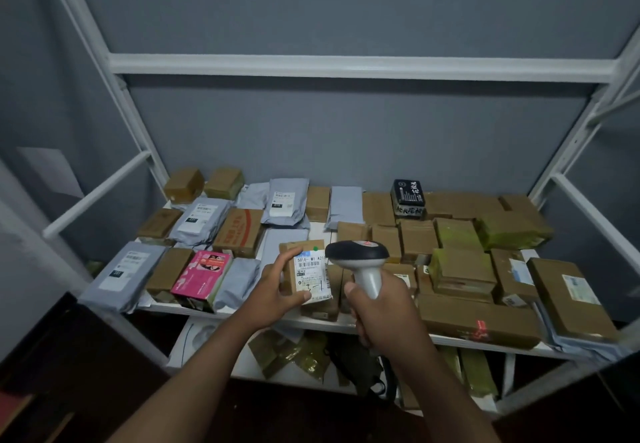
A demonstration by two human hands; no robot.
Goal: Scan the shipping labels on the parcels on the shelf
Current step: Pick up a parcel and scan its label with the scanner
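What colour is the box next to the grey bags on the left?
Bright pink box, seen in the head view.

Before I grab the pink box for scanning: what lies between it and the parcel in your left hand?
In the head view, one grey mailer bag lies between the pink box and the held parcel.

Your right hand [377,307] covers most of the scanner [358,259] handle, so how your fingers sit on the trigger can't be told. The scanner head hides the right edge of the label [311,278] on the small box [301,269] in your left hand [277,290], cutting off its printed code. Labels on the grey bags [201,215] are too small to read. The lower shelf [207,342] is mostly hidden behind your arms, its dark contents unclear. The parcels at far right [575,298] are blurred.
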